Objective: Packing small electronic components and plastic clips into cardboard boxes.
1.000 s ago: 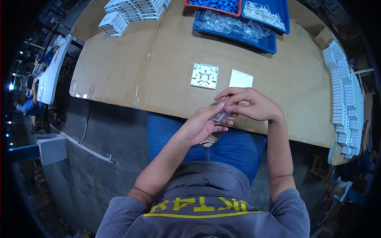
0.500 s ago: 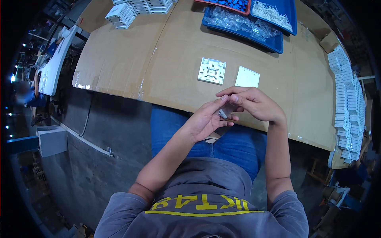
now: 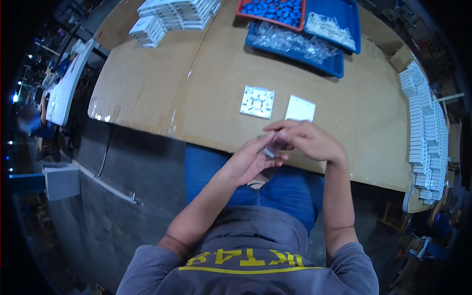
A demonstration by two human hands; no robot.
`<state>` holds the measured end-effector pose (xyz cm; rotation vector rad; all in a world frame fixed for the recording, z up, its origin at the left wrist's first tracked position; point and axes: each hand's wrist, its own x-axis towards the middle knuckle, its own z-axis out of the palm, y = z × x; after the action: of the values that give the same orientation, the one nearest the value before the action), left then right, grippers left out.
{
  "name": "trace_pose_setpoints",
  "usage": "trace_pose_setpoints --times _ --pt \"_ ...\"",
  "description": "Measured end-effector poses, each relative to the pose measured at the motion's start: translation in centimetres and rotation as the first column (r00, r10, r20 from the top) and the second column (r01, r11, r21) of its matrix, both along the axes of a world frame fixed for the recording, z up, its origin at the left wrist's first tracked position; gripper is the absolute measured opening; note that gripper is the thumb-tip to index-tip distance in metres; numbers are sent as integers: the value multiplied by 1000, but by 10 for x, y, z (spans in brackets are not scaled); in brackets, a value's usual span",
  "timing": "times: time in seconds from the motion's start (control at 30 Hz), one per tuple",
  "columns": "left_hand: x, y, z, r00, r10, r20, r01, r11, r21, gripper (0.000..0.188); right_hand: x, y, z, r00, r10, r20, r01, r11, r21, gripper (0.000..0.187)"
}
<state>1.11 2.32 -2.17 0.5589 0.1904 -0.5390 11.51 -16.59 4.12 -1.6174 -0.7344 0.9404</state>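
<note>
Both hands meet in front of me at the near table edge, around a small clear plastic bag. Something small and pale shows at the bag's lower end; its kind is too small to tell. My left hand is palm up, its thumb and fingers curled about the bag. From the other side my right hand pinches the bag's upper part, its fingertips partly hidden. Beyond them on the table lies a white square plastic case with its moulded inside facing up. Right of it is a flat white plate, close to my right hand.
At the back stand a red tray of blue pieces, a blue tray of clear bags and another blue tray of white parts. White cases are stacked far left and along the right edge. Cardboard covers the table.
The whole view has shifted slightly, so the table and trays appear lower. My hands stay together on the bag, with only small finger movement. The case and plate keep their places on the table.
</note>
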Motion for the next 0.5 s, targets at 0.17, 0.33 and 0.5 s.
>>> trace_pose_setpoints --times 0.17,0.33,0.5 --pt "-3 5 -12 1000 -7 31 6 999 38 39 0 7 0 983 144 111 -131 984 -122 42" --pt "6 6 -8 998 -63 3 63 997 43 51 46 -19 -2 992 -49 115 45 998 38 40" --pt "9 6 -16 992 -124 27 125 992 -20 59 159 -45 -10 816 -439 375 449 891 65 27"
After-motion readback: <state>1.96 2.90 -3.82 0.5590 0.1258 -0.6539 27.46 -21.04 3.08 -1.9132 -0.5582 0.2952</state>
